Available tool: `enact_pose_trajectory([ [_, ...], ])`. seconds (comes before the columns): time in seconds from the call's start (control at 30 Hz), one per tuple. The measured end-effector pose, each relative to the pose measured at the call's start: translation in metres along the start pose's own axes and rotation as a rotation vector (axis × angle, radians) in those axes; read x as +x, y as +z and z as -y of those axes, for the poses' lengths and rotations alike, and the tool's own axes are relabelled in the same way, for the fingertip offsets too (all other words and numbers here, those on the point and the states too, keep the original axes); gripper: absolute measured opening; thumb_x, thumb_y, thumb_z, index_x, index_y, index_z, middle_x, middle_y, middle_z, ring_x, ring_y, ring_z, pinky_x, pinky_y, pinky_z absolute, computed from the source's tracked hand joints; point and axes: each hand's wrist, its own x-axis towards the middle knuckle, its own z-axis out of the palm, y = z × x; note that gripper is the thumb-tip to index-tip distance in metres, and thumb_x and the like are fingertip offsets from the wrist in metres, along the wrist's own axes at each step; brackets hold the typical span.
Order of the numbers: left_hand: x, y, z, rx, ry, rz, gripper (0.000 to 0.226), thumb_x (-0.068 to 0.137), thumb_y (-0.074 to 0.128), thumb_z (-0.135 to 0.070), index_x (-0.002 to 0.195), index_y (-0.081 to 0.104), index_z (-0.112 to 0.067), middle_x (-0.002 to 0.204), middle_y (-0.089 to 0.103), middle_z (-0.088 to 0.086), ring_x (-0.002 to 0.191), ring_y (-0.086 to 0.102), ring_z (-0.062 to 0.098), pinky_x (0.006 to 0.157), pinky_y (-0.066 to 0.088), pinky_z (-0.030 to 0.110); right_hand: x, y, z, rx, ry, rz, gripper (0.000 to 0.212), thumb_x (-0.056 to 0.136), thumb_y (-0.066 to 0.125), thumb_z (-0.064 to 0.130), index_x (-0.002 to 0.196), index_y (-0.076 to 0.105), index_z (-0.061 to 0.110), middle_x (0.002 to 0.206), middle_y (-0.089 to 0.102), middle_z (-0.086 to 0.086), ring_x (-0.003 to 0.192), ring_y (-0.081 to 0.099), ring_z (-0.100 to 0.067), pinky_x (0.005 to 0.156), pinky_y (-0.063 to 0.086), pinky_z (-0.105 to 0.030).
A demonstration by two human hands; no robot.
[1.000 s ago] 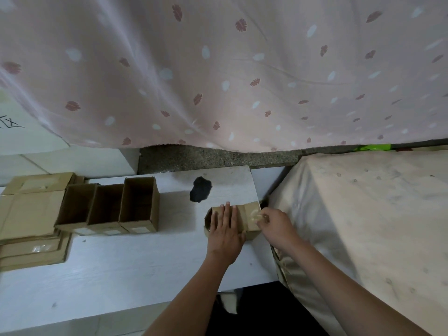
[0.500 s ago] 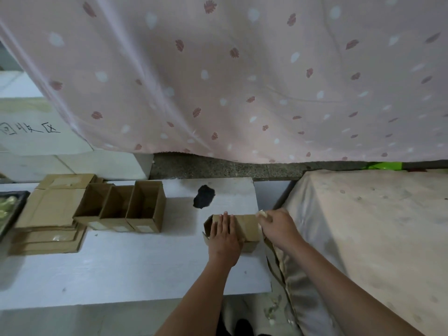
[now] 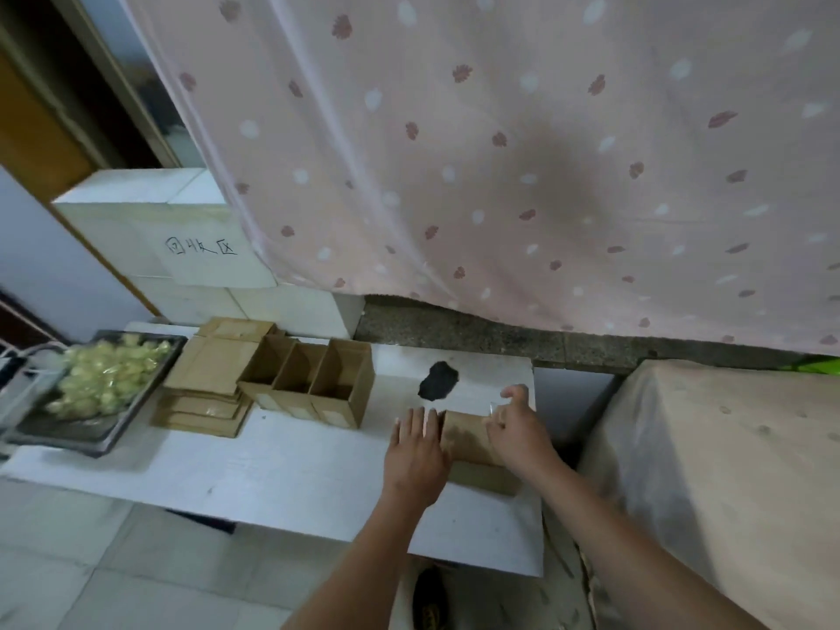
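A small brown cardboard box (image 3: 468, 441) lies on its side near the right end of the white table (image 3: 282, 475). My left hand (image 3: 416, 452) rests flat on the box's left part, fingers straight and pointing away from me. At the box's far right corner, my right hand (image 3: 518, 431) has its fingers curled and pinches a short strip of clear tape (image 3: 494, 407). The hands hide much of the box.
Three open cardboard boxes (image 3: 313, 386) stand in a row at the table's middle, with a stack of flat cardboard (image 3: 204, 393) to their left. A dark tray of yellowish packets (image 3: 104, 379) sits far left. A cloth-covered block (image 3: 727, 470) adjoins on the right, and a pink curtain (image 3: 500, 152) hangs behind.
My view has swung up and left, bringing the tray into sight. My left hand stays flat on the box. My right hand has shifted from the box's end to its far right corner.
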Motion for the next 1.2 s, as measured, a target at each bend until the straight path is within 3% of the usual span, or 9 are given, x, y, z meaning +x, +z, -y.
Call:
enact_pose_trajectory([
  [0.17, -0.023, -0.025, 0.044, -0.023, -0.161, -0.076, 0.065, 0.106, 0.019, -0.049, 0.16, 0.012, -0.014, 0.167, 0.013, 0.008, 0.155, 0.007, 0.025, 0.125, 0.006, 0.041, 0.007, 0.028, 0.045, -0.041, -0.155, 0.065, 0.016, 0.097, 0.057, 0.015, 0.112, 0.059, 0.022, 0.126, 0.047, -0.004, 0.094, 0.049, -0.01, 0.085, 0.037, -0.019],
  [0.27, -0.034, -0.041, 0.076, -0.018, -0.25, -0.116, 0.066, 0.104, 0.02, -0.052, 0.159, 0.016, -0.015, 0.166, 0.018, 0.007, 0.154, 0.012, 0.025, 0.125, 0.009, 0.041, 0.009, 0.05, 0.08, -0.03, -0.221, 0.105, 0.026, 0.098, 0.06, 0.017, 0.123, 0.065, 0.015, 0.129, 0.051, -0.007, 0.099, 0.052, -0.013, 0.087, 0.038, -0.018],
  [0.4, -0.046, -0.06, 0.125, 0.003, -0.331, -0.142, 0.065, 0.105, 0.02, -0.051, 0.159, 0.019, -0.015, 0.165, 0.023, 0.007, 0.153, 0.015, 0.024, 0.125, 0.009, 0.042, 0.007, 0.079, 0.131, -0.065, -0.297, 0.193, 0.031, 0.094, 0.067, 0.027, 0.122, 0.065, 0.012, 0.121, 0.063, -0.006, 0.113, 0.057, -0.021, 0.098, 0.048, -0.033],
  [0.53, -0.055, -0.073, 0.18, 0.012, -0.385, -0.138, 0.066, 0.105, 0.019, -0.051, 0.159, 0.018, -0.014, 0.165, 0.021, 0.009, 0.153, 0.014, 0.026, 0.125, 0.011, 0.046, 0.007, 0.114, 0.178, -0.07, -0.327, 0.256, 0.033, 0.097, 0.06, 0.043, 0.117, 0.064, 0.018, 0.125, 0.052, -0.008, 0.101, 0.055, -0.017, 0.078, 0.045, -0.022],
  [0.67, -0.066, -0.082, 0.25, 0.018, -0.416, -0.144, 0.063, 0.104, 0.023, -0.049, 0.155, 0.027, -0.011, 0.159, 0.031, 0.012, 0.148, 0.026, 0.028, 0.122, 0.02, 0.043, 0.012, 0.162, 0.231, -0.114, -0.401, 0.28, 0.028, 0.1, 0.057, 0.021, 0.126, 0.067, 0.015, 0.126, 0.063, -0.004, 0.113, 0.059, -0.017, 0.089, 0.045, -0.021],
  [0.83, -0.09, -0.083, 0.345, 0.005, -0.457, -0.129, 0.055, 0.103, 0.025, -0.043, 0.146, 0.038, -0.012, 0.146, 0.043, 0.008, 0.138, 0.035, 0.025, 0.119, 0.023, 0.04, 0.003, 0.244, 0.304, -0.083, -0.454, 0.294, 0.033, 0.1, 0.056, 0.018, 0.133, 0.063, 0.016, 0.129, 0.065, -0.007, 0.117, 0.06, -0.019, 0.098, 0.043, -0.023],
  [1.0, -0.117, -0.086, 0.439, -0.005, -0.53, -0.114, 0.054, 0.103, 0.027, -0.043, 0.143, 0.041, -0.009, 0.145, 0.043, 0.01, 0.133, 0.038, 0.028, 0.112, 0.03, 0.04, -0.008, 0.328, 0.368, -0.143, -0.46, 0.363, 0.072, 0.094, 0.064, 0.014, 0.152, 0.03, 0.039, 0.099, 0.064, -0.013, 0.087, 0.062, -0.024, 0.082, 0.052, -0.035],
  [1.07, -0.127, -0.091, 0.471, -0.032, -0.571, -0.112, 0.053, 0.101, 0.029, -0.042, 0.142, 0.042, -0.01, 0.144, 0.044, 0.01, 0.132, 0.04, 0.028, 0.112, 0.03, 0.04, -0.01, 0.356, 0.387, -0.137, -0.439, 0.336, 0.07, 0.091, 0.067, 0.01, 0.149, 0.03, 0.025, 0.1, 0.06, -0.009, 0.088, 0.06, -0.022, 0.077, 0.051, -0.032],
  [1.2, -0.136, -0.101, 0.529, -0.038, -0.616, -0.116, 0.05, 0.101, 0.03, -0.039, 0.139, 0.045, -0.01, 0.141, 0.046, 0.011, 0.133, 0.039, 0.028, 0.111, 0.03, 0.039, 0.001, 0.404, 0.423, -0.2, -0.398, 0.311, 0.05, 0.089, 0.072, 0.015, 0.129, 0.046, 0.001, 0.131, 0.048, -0.018, 0.11, 0.056, -0.031, 0.087, 0.043, -0.031],
])
